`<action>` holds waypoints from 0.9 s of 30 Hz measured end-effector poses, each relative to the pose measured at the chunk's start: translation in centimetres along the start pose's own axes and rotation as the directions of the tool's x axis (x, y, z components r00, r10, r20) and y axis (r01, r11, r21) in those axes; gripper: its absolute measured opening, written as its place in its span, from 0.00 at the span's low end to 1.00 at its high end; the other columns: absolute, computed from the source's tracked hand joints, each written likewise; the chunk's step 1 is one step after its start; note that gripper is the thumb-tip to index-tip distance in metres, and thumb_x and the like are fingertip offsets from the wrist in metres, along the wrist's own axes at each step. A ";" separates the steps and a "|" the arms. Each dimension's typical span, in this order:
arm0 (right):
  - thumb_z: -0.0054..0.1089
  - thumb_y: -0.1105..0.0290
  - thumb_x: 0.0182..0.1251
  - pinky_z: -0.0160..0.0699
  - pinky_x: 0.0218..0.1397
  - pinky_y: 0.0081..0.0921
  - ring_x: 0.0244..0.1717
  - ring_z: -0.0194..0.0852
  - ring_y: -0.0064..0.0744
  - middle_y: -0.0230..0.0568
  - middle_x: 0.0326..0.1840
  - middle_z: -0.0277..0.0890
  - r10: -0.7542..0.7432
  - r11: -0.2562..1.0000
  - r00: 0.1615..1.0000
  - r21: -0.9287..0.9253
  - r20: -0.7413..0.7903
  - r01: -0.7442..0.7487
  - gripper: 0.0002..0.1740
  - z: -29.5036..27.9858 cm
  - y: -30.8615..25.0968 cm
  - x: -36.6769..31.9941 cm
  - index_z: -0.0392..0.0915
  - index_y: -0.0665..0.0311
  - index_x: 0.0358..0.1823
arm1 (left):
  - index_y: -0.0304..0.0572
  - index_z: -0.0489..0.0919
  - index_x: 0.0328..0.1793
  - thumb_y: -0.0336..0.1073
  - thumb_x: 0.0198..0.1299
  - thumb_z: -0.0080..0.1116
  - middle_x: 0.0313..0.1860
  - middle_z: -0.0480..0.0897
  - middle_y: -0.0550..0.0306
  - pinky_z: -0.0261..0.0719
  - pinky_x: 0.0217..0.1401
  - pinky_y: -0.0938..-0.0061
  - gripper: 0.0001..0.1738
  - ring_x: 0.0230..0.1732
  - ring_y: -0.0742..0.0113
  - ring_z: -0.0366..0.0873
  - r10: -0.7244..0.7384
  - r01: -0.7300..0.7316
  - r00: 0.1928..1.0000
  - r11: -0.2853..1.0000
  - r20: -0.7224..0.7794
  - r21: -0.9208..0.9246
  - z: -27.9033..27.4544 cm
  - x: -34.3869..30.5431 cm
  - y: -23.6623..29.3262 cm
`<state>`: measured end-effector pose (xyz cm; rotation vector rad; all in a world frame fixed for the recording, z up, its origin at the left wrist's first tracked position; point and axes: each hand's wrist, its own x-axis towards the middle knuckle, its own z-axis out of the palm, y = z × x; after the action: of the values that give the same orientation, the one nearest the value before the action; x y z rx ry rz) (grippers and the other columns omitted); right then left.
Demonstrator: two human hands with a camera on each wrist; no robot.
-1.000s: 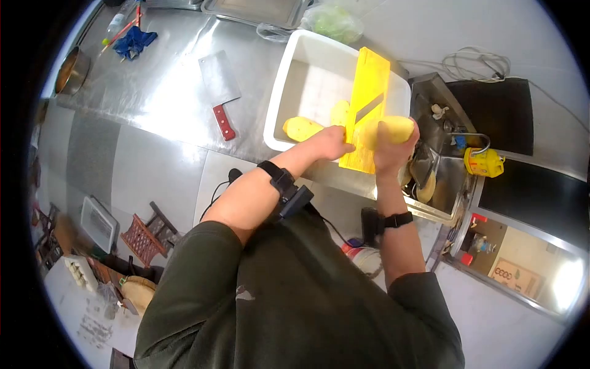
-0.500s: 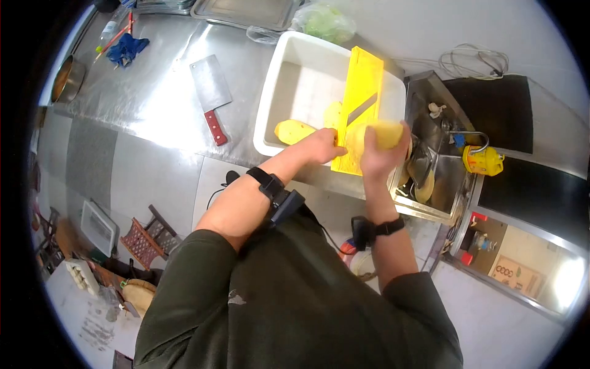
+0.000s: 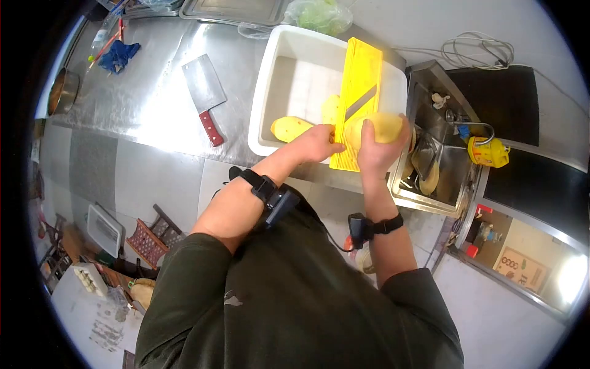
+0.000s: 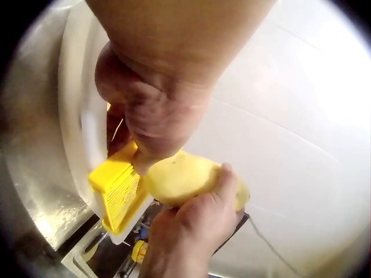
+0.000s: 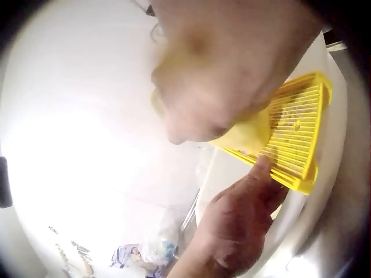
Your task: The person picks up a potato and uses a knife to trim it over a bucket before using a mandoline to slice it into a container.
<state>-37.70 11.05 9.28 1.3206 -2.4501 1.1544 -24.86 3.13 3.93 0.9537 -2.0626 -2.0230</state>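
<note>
A yellow mandoline slicer (image 3: 362,74) with a slanted metal blade lies across a white tub (image 3: 263,101). My left hand (image 3: 314,144) grips the slicer's near left edge, the thumb lying over its face. With curled fingers and thumb, my right hand (image 3: 382,150) holds a large pale-yellow peeled potato (image 3: 376,126) against the slicer, just below the blade. In the left wrist view the potato (image 4: 185,178) sits right beside the slicer's ribbed end (image 4: 119,191). Inside the tub, another peeled potato (image 3: 290,129) lies left of the slicer, with a further yellow piece (image 3: 330,109) partly hidden beside it.
A cleaver (image 3: 206,86) with a red handle lies on the steel counter (image 3: 153,104) left of the tub. To the right is a sink (image 3: 452,178) with a tap and a yellow container (image 3: 488,152). A plastic bag with something green (image 3: 319,17) and metal trays (image 3: 230,9) stand behind.
The head view has shifted slightly. Over the slicer, my right hand and the potato have moved a little to the left. My left hand keeps its hold on the slicer's edge.
</note>
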 end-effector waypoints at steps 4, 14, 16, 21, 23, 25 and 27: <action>0.72 0.67 0.54 0.69 0.65 0.40 0.62 0.67 0.53 0.55 0.63 0.63 0.028 0.999 1.000 0.030 0.009 -0.028 0.43 -0.3 -0.3 -0.1 0.57 0.69 0.68 | 0.28 0.79 0.52 0.44 0.59 0.65 0.36 0.85 0.45 0.78 0.43 0.66 0.25 0.37 0.59 0.82 -0.040 0.040 0.999 0.999 0.006 -0.019 0.1 0.2 0.0; 0.74 0.67 0.53 0.74 0.60 0.37 0.58 0.73 0.44 0.53 0.59 0.67 0.041 0.876 0.999 0.480 0.031 -0.051 0.42 -0.4 0.6 0.1 0.59 0.66 0.67 | 0.28 0.78 0.55 0.43 0.60 0.64 0.44 0.86 0.44 0.79 0.49 0.68 0.25 0.43 0.59 0.83 -0.004 0.004 1.000 1.000 0.013 -0.021 0.1 0.5 -0.9; 0.74 0.67 0.53 0.75 0.59 0.37 0.56 0.74 0.46 0.53 0.58 0.68 0.014 0.955 0.999 0.296 0.044 -0.027 0.42 -0.8 -0.1 0.1 0.59 0.67 0.66 | 0.29 0.78 0.56 0.43 0.60 0.64 0.44 0.86 0.44 0.79 0.50 0.67 0.25 0.44 0.58 0.83 0.012 -0.011 1.000 1.000 0.020 -0.023 0.2 0.7 -1.1; 0.73 0.66 0.52 0.76 0.57 0.39 0.52 0.77 0.52 0.55 0.56 0.70 -0.098 0.994 0.995 -0.037 0.034 0.099 0.42 -0.9 -0.6 0.6 0.59 0.67 0.66 | 0.29 0.78 0.54 0.42 0.60 0.65 0.42 0.86 0.44 0.79 0.48 0.67 0.24 0.42 0.58 0.83 0.016 -0.015 1.000 1.000 0.010 -0.021 0.0 0.2 -0.6; 0.73 0.66 0.51 0.76 0.57 0.40 0.53 0.76 0.55 0.56 0.57 0.70 -0.026 0.999 0.997 -0.027 0.073 0.028 0.42 -1.2 -0.2 0.4 0.59 0.67 0.66 | 0.29 0.79 0.54 0.42 0.60 0.65 0.42 0.86 0.44 0.79 0.48 0.67 0.23 0.41 0.58 0.83 0.012 -0.012 1.000 1.000 0.017 -0.009 0.0 0.4 -0.6; 0.73 0.66 0.51 0.76 0.57 0.41 0.53 0.76 0.54 0.56 0.57 0.70 0.006 0.999 0.998 -0.047 0.067 -0.003 0.42 -1.7 -0.9 -0.3 0.60 0.67 0.65 | 0.30 0.79 0.53 0.42 0.60 0.65 0.40 0.85 0.44 0.79 0.46 0.66 0.22 0.39 0.57 0.82 0.024 -0.023 1.000 0.996 0.014 -0.083 0.2 0.5 -0.8; 0.73 0.65 0.51 0.76 0.57 0.41 0.53 0.76 0.54 0.56 0.57 0.70 0.043 0.997 0.997 -0.070 0.067 -0.039 0.42 -1.5 -0.9 -0.6 0.60 0.67 0.65 | 0.30 0.79 0.53 0.42 0.60 0.64 0.39 0.85 0.44 0.79 0.45 0.66 0.22 0.39 0.58 0.82 0.020 -0.018 1.000 0.997 0.020 -0.069 0.3 0.8 -1.0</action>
<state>-36.95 12.18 10.56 1.3173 -2.5517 1.0405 -25.23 3.09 2.68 0.9020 -1.9905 -2.0880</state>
